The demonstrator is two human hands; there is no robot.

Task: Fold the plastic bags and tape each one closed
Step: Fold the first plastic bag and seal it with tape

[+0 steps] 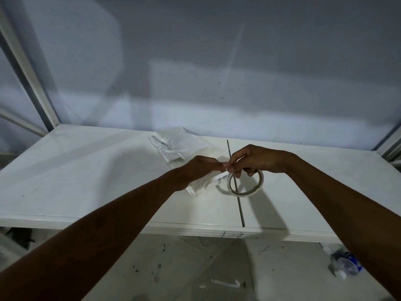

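Pinching the tape strip (pixel 226 165) taut between them, both hands work just above the table (pixel 86 170). The left hand (pixel 201 168) seems to hold the folded bag (pixel 198 186) underneath. The right hand (pixel 258 161) has the tape roll (pixel 245 185) hooked on its fingers, prob. to pull a length. Finished bags (pixel 171 146) are parked behind, out of the way.

L hand (pixel 196 168), R hand (pixel 253 159), forearms (pixel 108 224): all bare.

No legible text or labels.
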